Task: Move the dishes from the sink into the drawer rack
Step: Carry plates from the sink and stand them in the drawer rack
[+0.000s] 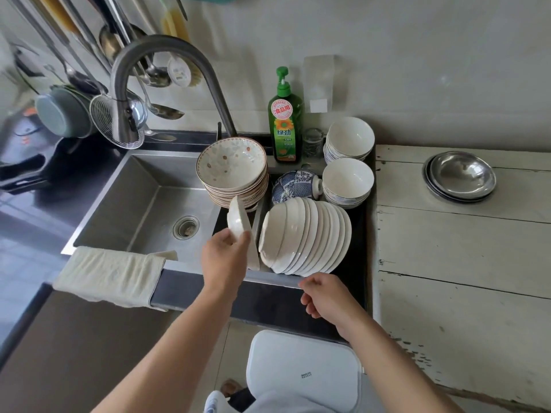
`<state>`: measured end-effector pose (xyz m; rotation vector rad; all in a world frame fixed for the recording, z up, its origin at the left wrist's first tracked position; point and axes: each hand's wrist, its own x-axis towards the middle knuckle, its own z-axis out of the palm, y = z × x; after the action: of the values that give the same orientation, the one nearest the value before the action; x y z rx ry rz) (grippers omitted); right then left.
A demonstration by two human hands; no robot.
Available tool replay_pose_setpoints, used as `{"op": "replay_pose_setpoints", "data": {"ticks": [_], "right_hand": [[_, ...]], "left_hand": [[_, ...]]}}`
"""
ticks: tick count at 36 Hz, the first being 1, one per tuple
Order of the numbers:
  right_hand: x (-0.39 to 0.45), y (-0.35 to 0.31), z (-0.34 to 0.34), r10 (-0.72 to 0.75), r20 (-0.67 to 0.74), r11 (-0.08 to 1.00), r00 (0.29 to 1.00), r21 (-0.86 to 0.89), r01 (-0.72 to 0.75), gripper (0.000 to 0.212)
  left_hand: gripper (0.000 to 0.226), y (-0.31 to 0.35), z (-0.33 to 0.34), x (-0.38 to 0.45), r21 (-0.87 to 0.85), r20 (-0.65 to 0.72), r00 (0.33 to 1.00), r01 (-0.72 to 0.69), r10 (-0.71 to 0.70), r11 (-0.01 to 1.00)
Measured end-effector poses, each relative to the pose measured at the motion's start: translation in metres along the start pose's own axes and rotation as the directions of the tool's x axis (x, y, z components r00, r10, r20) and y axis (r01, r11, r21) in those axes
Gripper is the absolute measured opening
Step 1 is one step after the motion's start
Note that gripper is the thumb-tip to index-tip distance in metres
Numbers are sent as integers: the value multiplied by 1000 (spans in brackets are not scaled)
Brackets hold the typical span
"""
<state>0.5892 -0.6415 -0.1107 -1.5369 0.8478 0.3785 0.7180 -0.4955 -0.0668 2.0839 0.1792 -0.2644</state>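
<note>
My left hand (225, 257) grips a small white bowl (238, 220) by its rim, held on edge above the sink's right compartment. To its right a row of several white bowls (307, 236) lies nested on its side. Behind stand a stack of flower-patterned bowls (234, 171), a blue-patterned bowl (293, 184) and two stacks of white bowls (347, 180) (348, 141). My right hand (326, 296) hovers at the front edge of the sink with its fingers loosely curled, holding nothing. The steel sink basin (134, 204) at the left holds no dishes.
A curved faucet (143, 70) arches over the basin. A green soap bottle (284, 120) stands behind the bowls. A cloth (113, 275) hangs over the front edge. Steel plates (460, 175) sit on the white wooden counter at right. A white bin lid (304, 374) is below.
</note>
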Motion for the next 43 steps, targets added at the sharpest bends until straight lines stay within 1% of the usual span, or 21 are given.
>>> {"op": "replay_pose_setpoints", "data": {"ticks": [2, 4, 7, 9, 11, 13, 15, 16, 17, 18, 20, 21, 22, 24, 27, 29, 30, 33, 34, 40, 43], "right_hand": [[1, -1, 2, -7, 4, 1000, 1000, -21, 7, 19], [2, -3, 3, -19, 8, 997, 1000, -73, 20, 20], [6, -9, 5, -70, 30, 971, 997, -229, 75, 25], [11, -21, 10, -139, 68, 904, 988, -399, 155, 26], [16, -39, 16, -240, 121, 744, 963, -614, 263, 26], [26, -59, 25, -350, 205, 528, 914, -763, 373, 26], [44, -77, 33, -437, 348, 269, 830, -829, 489, 28], [56, -85, 36, -446, 435, 113, 782, -840, 531, 30], [68, -93, 38, -423, 509, -39, 750, -837, 546, 34], [79, -99, 38, -375, 556, -161, 742, -827, 538, 40], [98, -112, 37, -243, 579, -341, 778, -802, 490, 57], [105, -117, 35, -179, 567, -406, 804, -787, 464, 64], [110, -121, 36, -121, 546, -444, 829, -777, 447, 70], [116, -130, 36, -38, 503, -432, 864, -787, 439, 77], [122, -141, 41, 22, 476, -390, 879, -806, 446, 77], [123, -146, 45, 46, 480, -393, 876, -798, 457, 72], [123, -147, 48, 50, 491, -413, 870, -783, 465, 65], [117, -147, 52, 19, 545, -508, 838, -717, 478, 35], [115, -145, 52, 8, 562, -540, 827, -694, 477, 30], [107, -139, 50, -12, 662, -692, 750, -547, 472, 30], [105, -141, 43, 2, 686, -741, 727, -488, 462, 29]], "left_hand": [[18, -7, -20, -5, -180, 34, 993, 113, -109, 977], [16, -19, -42, -12, -337, 36, 969, 241, -244, 910], [8, -42, -75, -24, -459, 9, 913, 367, -408, 809], [9, -58, -97, -35, -544, 14, 878, 408, -478, 733], [10, -71, -113, -44, -607, 19, 856, 421, -517, 674], [18, -84, -126, -51, -637, 7, 838, 424, -545, 644], [25, -94, -134, -56, -665, -11, 826, 415, -564, 621], [26, -98, -137, -58, -680, -21, 815, 413, -580, 605], [25, -100, -139, -61, -694, -28, 804, 412, -594, 590], [22, -103, -141, -63, -705, -28, 796, 414, -605, 576], [21, -107, -145, -67, -719, -23, 786, 416, -617, 556], [24, -109, -147, -69, -726, -19, 786, 414, -618, 549], [26, -111, -149, -72, -732, -17, 785, 412, -619, 543], [24, -113, -153, -77, -734, -16, 784, 412, -621, 540], [10, -116, -158, -84, -726, -3, 778, 430, -628, 537], [8, -119, -161, -87, -724, 4, 774, 439, -633, 532], [9, -121, -162, -88, -725, 6, 771, 442, -637, 529], [15, -122, -164, -90, -714, 21, 772, 456, -635, 532], [14, -121, -164, -91, -710, 24, 774, 459, -633, 534], [15, -116, -163, -91, -688, 48, 791, 468, -610, 554], [16, -111, -162, -90, -676, 50, 797, 470, -602, 567]]}}
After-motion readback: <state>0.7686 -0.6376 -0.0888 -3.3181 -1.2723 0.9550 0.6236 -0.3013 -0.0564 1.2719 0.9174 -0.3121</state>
